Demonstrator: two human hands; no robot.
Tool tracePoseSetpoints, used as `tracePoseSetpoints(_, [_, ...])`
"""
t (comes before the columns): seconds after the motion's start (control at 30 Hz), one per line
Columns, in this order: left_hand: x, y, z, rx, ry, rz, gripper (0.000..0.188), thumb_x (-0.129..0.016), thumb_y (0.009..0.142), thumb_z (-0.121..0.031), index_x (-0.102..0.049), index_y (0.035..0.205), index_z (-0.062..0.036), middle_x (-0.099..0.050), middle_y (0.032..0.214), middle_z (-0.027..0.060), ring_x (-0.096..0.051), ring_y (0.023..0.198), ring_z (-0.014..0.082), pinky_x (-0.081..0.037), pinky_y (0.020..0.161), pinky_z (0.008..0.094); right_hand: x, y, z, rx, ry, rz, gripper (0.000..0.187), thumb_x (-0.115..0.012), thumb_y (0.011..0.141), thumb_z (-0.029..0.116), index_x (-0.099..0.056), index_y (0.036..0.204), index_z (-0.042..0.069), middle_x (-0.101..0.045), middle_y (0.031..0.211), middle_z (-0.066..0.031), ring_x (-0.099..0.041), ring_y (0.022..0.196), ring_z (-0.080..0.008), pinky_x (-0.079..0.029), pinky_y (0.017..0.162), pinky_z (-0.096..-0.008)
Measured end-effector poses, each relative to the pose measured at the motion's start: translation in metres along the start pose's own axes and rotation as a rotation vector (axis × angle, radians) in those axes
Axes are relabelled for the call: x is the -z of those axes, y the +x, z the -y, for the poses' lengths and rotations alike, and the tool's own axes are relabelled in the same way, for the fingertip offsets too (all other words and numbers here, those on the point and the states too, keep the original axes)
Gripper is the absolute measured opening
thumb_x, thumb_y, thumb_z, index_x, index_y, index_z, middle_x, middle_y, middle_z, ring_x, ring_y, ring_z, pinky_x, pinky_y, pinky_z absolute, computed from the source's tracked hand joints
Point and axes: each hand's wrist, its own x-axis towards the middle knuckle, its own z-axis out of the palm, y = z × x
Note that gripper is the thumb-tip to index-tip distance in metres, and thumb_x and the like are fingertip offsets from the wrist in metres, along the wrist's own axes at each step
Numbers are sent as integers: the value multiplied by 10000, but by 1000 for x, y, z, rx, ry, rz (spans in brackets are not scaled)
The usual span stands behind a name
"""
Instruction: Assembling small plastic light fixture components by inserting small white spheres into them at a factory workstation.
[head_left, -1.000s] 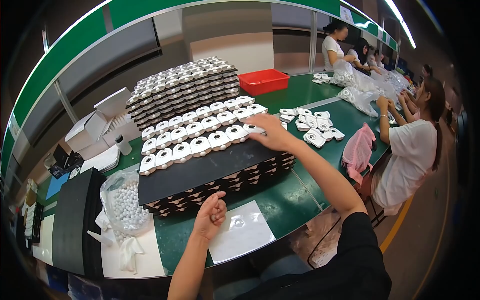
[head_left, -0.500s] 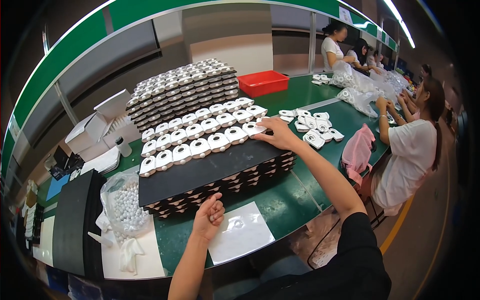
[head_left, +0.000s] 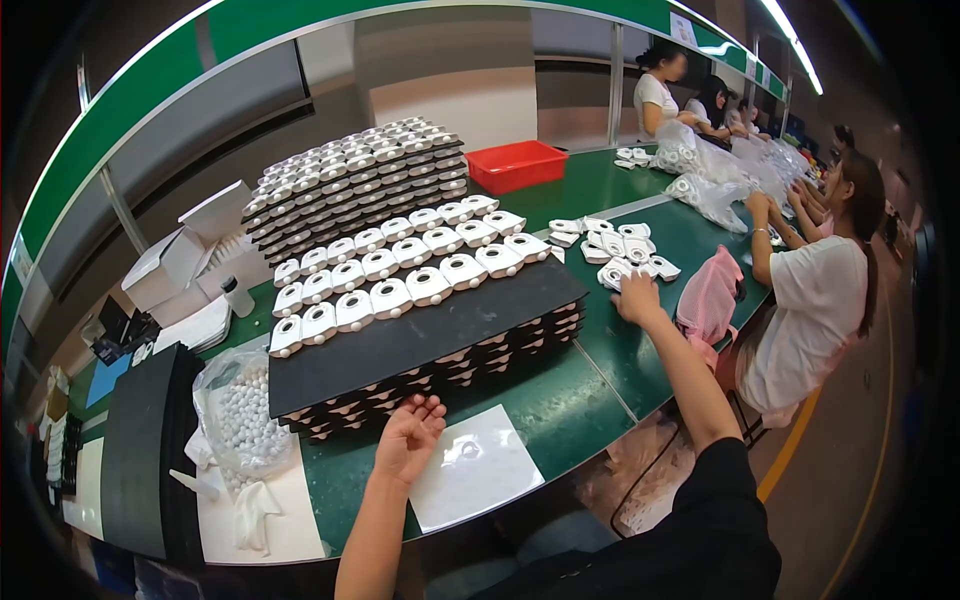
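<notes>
My right hand (head_left: pixel 637 300) reaches to the near edge of a loose pile of white pieces with round holes (head_left: pixel 625 240). Its fingertips are hidden, so any grip on a piece cannot be made out. By the front of a low stack of black boards sits my left hand (head_left: pixel 412 435), palm up, fingers loosely curled and apart, nothing visible in it. Three rows of the same white pieces (head_left: pixel 390 296), each with a small ball at its end, cover the far part of the top black board (head_left: pixel 430 335). The board's near strip is bare.
Behind stands a taller stack of loaded boards (head_left: pixel 360 180), with a red bin (head_left: pixel 515 167) beside it. At left are a bag of white balls (head_left: pixel 240 410), black boards (head_left: pixel 150 450) and a small bottle (head_left: pixel 238 297). A co-worker (head_left: pixel 815 290) sits at right near a pink bag (head_left: pixel 710 295).
My right hand has left the right end of the front row and moved right to the loose pile. My left hand's fingers have loosened. The view has shifted slightly.
</notes>
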Motion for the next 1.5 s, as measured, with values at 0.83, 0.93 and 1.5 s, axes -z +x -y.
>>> tracePoseSetpoints(0.83, [1, -9, -5, 54, 309, -47, 296, -550, 852, -366, -548, 919, -78, -598, 841, 36, -514, 647, 79, -393, 513, 160, 121, -150, 71, 431, 807, 102, 135, -627, 726, 37, -580, 846, -4, -568, 736, -108, -561, 692, -238, -439, 625, -306])
tracePoseSetpoints(0.93, [-1, -7, -6, 27, 288, -22, 361, -558, 832, -411, -548, 926, -63, -502, 710, -27, -434, 620, 59, -307, 481, 166, 104, -164, 107, 309, 1306, 333, 57, -544, 795, 18, -576, 837, -5, -595, 733, -31, -547, 682, -89, -441, 609, -232])
tracePoseSetpoints(1.5, [3, -3, 0, -9, 293, 86, 262, -611, 813, -109, -559, 1068, -85, -583, 899, 11, -457, 672, 54, -333, 483, 161, 66, -198, 175, 360, 1392, 484, 120, -516, 852, 48, -508, 958, -8, -599, 871, -55, -548, 784, -87, -441, 691, -223])
